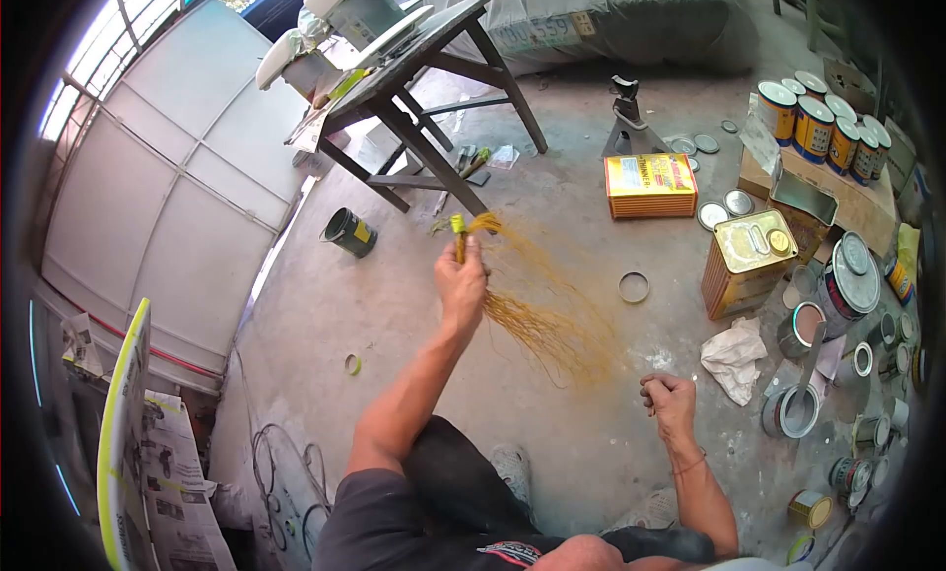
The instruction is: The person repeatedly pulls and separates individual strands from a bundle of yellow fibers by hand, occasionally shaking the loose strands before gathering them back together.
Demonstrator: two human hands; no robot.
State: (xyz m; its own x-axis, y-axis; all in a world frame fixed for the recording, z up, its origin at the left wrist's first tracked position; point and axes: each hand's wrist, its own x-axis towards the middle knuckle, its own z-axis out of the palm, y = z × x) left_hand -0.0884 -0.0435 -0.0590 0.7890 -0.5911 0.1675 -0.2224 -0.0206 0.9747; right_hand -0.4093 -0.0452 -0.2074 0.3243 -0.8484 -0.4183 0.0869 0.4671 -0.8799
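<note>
My left hand (461,285) is closed around the short handle of a straw broom (522,325), held up over the concrete floor. Its handle has a yellow-green band at the top, and thin yellow-brown bristles fan out loosely to the right, blurred at the ends. Lower down on the right, my right hand (670,402) hangs above the floor with its fingers curled in and nothing visible in them. Beside it lies a crumpled white cloth (734,361).
Paint cans (814,130), a square metal tin (747,261) and a yellow thinner tin (650,187) crowd the right. Ahead stands a wooden table (394,103), with a dark bucket (351,233) on the floor nearby. A yellow-edged panel (125,443) stands at left; tape rings lie on the floor.
</note>
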